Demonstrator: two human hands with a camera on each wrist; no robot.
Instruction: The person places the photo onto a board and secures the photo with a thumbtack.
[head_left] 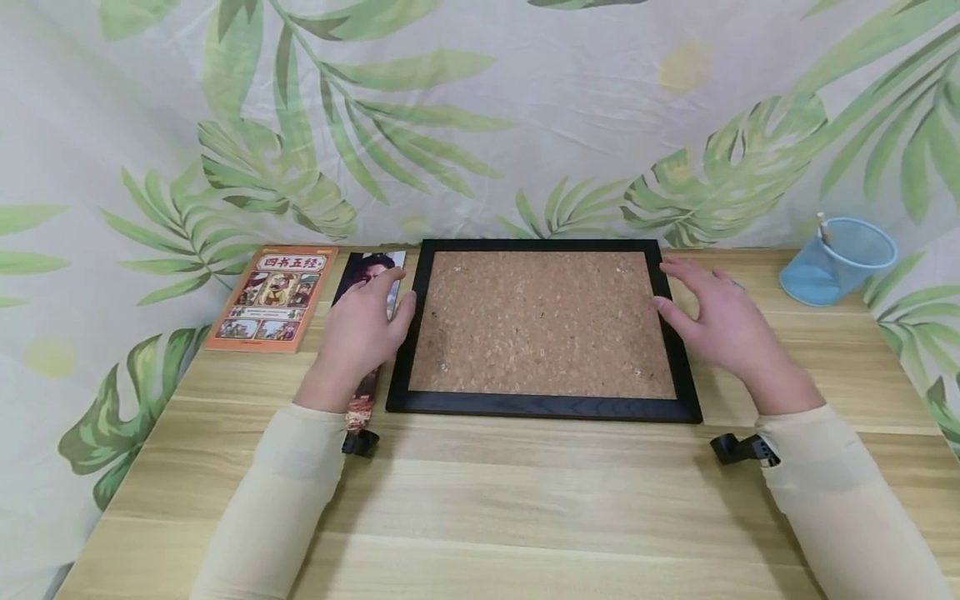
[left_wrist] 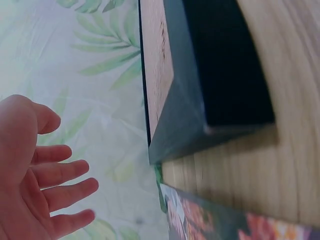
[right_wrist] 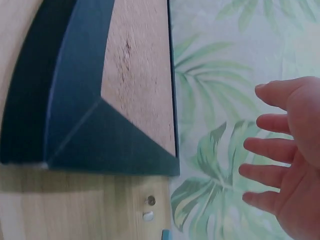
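A cork board (head_left: 542, 325) in a black frame lies flat on the wooden table. Beside its left edge is my left hand (head_left: 362, 323), thumb close by the frame and fingers spread; it partly covers a colourful printed sheet (head_left: 358, 412) in the head view. My right hand (head_left: 716, 321) is at the opposite edge, thumb and fingertips overlapping the black border in that view. From the left wrist, the fingers (left_wrist: 67, 172) look relaxed with no object in them. The right wrist view likewise has nothing in the loosely extended fingers (right_wrist: 267, 150).
An orange comic-style book (head_left: 273, 298) lies at the back left. Toward the back right stands a blue mesh pen cup (head_left: 832, 262) holding a thin light stick. Two small round pieces (right_wrist: 151, 201) sit on the table near the board's right side. A leaf-patterned cloth (head_left: 570, 125) hangs behind.
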